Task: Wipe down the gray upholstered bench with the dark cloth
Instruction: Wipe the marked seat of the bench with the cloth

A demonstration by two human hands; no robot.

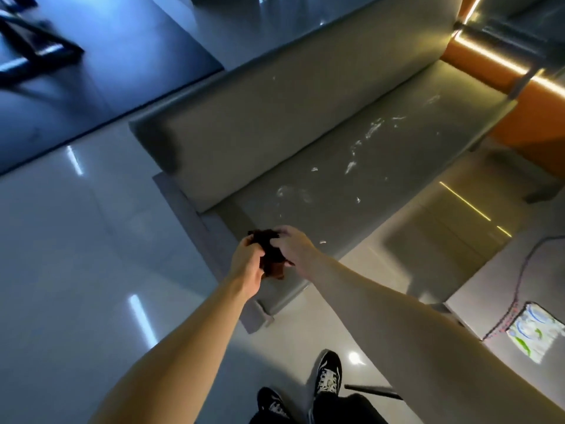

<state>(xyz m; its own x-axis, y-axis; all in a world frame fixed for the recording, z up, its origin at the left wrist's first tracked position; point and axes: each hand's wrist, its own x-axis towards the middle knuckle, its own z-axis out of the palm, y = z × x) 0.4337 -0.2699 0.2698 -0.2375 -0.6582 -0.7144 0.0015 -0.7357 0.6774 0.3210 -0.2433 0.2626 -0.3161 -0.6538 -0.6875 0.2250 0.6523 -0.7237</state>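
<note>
The gray upholstered bench (382, 166) runs from the centre toward the upper right, its backrest (275, 117) on the left side. White smears and crumbs (351, 163) are scattered along the seat. A dark bunched cloth (270, 250) hangs above the bench's near end. My left hand (246, 264) grips the cloth from the left. My right hand (295, 249) holds it from the right, fingers curled over its top. Most of the cloth is hidden between the two hands.
Glossy floor tiles (91, 255) surround the bench. An orange seat (535, 111) adjoins its far end. A light table (504, 286) with a cable and a printed sheet stands at the right. My shoes (328, 371) are below. A dark frame (33, 41) lies at upper left.
</note>
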